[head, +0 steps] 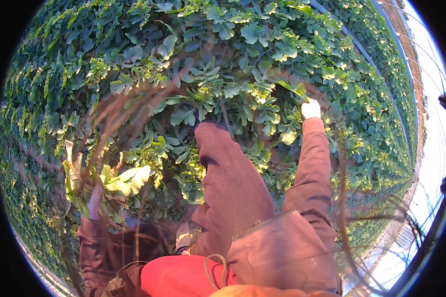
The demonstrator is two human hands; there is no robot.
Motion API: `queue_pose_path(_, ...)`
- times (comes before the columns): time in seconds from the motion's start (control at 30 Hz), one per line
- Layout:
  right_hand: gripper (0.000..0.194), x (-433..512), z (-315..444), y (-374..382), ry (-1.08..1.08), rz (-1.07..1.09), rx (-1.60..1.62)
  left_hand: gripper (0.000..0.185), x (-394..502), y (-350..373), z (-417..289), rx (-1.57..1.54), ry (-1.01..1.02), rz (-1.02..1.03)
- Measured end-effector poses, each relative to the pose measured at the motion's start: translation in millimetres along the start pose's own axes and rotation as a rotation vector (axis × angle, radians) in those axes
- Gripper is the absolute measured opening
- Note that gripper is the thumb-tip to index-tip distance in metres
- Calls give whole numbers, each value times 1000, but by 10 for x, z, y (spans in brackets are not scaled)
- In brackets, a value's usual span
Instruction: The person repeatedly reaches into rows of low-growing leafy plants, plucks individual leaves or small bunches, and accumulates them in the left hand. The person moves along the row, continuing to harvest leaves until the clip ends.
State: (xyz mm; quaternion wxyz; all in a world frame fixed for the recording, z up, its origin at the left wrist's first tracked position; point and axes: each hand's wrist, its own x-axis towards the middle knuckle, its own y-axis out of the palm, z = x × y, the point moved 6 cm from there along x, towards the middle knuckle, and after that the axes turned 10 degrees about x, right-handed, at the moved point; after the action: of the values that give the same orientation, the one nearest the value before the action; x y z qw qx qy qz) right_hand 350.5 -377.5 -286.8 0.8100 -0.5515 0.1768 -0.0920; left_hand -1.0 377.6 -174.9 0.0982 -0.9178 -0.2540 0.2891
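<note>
My left hand (95, 202), at the lower left, is closed around a bunch of yellowed and green leaves (74, 174) with some dry, withered ones among them. At the right, my right hand (311, 108) grips the stem of a green leaf (289, 87) among the leafy crop plants (204, 92). Both arms are in brown jacket sleeves. My fingers are partly hidden by the leaves on the left and blurred by bright sunlight on the right.
Dense rows of lobed leafy plants surround me. My brown-clad leg (234, 178) stands among them, with a shoe (187, 235) beside it. Long pale strips (364, 52) run between rows at the right. Thin curved hoops (420, 44) line the far right edge. Blurred strands cross the view.
</note>
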Motion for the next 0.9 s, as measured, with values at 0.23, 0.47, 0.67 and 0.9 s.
queue_pose_path(0.23, 27, -139, 54, -338, 190, -302, 956, 57, 74, -43, 113, 70, -40, 41)
queue_pose_path(0.47, 26, -1058, 1955, -453, -613, -166, 891, 64, -194, 200, -292, 360, 158, 113)
queue_pose_path(0.67, 16, -2749, 3937, 499, -1319, 689, 258, 75, -435, 552, -538, 468, 397, 336)
queue_pose_path(0.9, 28, -3491, 4438, 471, -1342, 1410, 754, 69, -618, 1051, -981, 578, 371, 492)
